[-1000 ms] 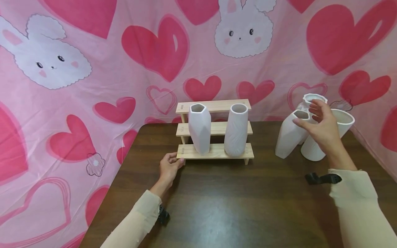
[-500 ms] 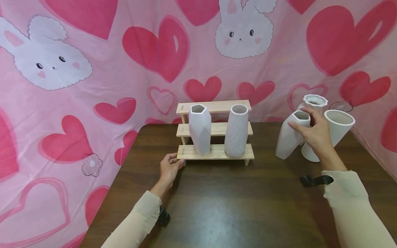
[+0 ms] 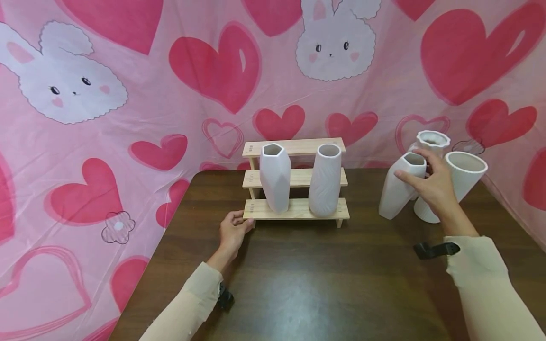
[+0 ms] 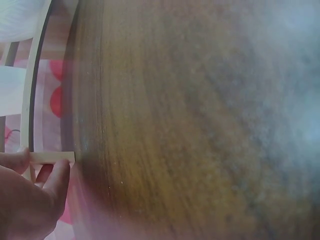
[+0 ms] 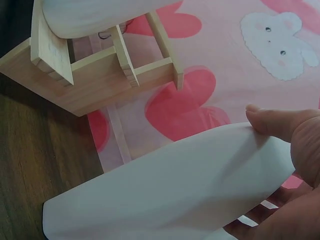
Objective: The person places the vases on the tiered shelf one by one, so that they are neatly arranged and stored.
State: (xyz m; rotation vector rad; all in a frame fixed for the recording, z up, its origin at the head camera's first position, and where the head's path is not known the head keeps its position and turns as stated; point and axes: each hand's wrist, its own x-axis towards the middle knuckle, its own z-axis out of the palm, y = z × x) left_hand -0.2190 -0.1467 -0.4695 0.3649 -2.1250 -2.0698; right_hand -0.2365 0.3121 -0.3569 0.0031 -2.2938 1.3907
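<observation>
My right hand (image 3: 437, 184) grips a white faceted vase (image 3: 396, 192) near its top, thumb on the near side and fingers behind. In the right wrist view the vase (image 5: 165, 180) spans the lower part, its base over the brown table. At the left end of a three-step wooden stand (image 3: 298, 208), my left hand (image 3: 232, 233) pinches the lowest step's corner; the left wrist view has thumb and fingers about its short leg (image 4: 52, 158). A white faceted vase (image 3: 275, 180) and a white vase with a carved leaf-like surface (image 3: 325, 182) stand on that lowest step.
Just right of the gripped vase stands a flared white vase (image 3: 467, 173). Behind them is another white vase with a scalloped rim (image 3: 432, 138). A pink cloth (image 3: 162, 94) with hearts and rabbits hangs behind the dark wooden table (image 3: 298, 279).
My right hand has come left and down from above the vases, and its fingers have closed round the top of the faceted vase. The left hand keeps its place at the stand.
</observation>
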